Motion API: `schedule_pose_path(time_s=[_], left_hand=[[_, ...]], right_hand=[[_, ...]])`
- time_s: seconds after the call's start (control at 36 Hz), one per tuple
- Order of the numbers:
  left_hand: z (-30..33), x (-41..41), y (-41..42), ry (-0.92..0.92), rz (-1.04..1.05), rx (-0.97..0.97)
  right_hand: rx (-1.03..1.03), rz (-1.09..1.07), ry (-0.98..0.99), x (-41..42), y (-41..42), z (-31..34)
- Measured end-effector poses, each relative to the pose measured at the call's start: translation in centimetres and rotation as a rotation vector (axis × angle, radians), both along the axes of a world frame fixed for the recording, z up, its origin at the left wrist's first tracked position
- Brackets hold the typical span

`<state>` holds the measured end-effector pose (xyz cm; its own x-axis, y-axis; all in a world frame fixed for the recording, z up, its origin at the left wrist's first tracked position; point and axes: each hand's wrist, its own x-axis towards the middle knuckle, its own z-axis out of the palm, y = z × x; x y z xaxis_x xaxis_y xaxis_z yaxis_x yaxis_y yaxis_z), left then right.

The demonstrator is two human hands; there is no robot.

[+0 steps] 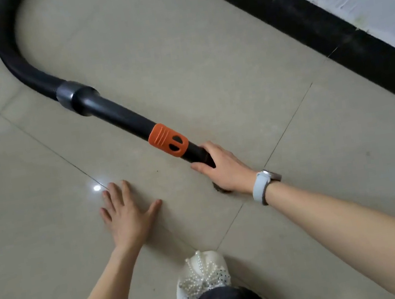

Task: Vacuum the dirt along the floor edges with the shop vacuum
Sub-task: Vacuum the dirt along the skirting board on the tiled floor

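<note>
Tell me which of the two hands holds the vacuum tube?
The right hand, the one with the pale watch, grips the vacuum tube near its end. The left hand is open, fingers spread.

**Vacuum wand lying on the tile floor**

The black rigid wand (118, 115) lies flat on the beige tile floor (202, 58), running diagonally and roughly parallel to the black baseboard (314, 27). An orange collar (167, 139) rings its near end. Its far end joins a ribbed black hose (14, 59) through a grey cuff (67, 93); the hose curves away towards the upper left.

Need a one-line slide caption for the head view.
Right hand grips vacuum wand on tile; left hand open.
</note>
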<state>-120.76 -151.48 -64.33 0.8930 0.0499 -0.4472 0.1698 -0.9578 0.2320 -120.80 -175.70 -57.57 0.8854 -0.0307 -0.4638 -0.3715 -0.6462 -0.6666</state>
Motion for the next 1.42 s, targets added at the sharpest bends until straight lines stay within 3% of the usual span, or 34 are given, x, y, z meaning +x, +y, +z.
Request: schedule_pose_path(time_s=[0.14, 0.31, 0.39, 0.64, 0.86, 1.14, 1.31, 1.42], left_hand=[[-0.2, 0.1, -0.1, -0.021, 0.007, 0.012], [0.0, 0.2, -0.3, -0.022, -0.014, 0.033], [0.0, 0.2, -0.2, -0.026, -0.014, 0.035], [0.4, 0.3, 0.3, -0.022, -0.015, 0.027], [0.8, 1.6, 3.1, 0.016, 0.039, 0.008], [1.3, 2.1, 5.9, 0.034, 0.005, 0.008], [1.6, 2.8, 6.9, -0.020, -0.006, -0.037], [1.2, 3.3, 7.7, -0.091, 0.152, -0.169]], right_hand=[[0.056, -0.022, 0.022, -3.9, 1.6, -0.3], [-0.113, -0.118, 0.004, -2.4, -5.0, 0.1], [-0.075, -0.231, 0.008, -3.4, -6.5, 0.5], [0.157, -0.351, 0.009, -4.0, 2.9, 0.0], [-0.115, -0.293, -0.063, 4.6, 5.1, -0.1], [0.119, -0.072, -0.024, 8.5, 15.8, 0.3], [0.226, -0.180, -0.078, 12.1, 16.2, 0.2], [0.351, -0.231, -0.091, 13.8, 17.5, 0.5]])
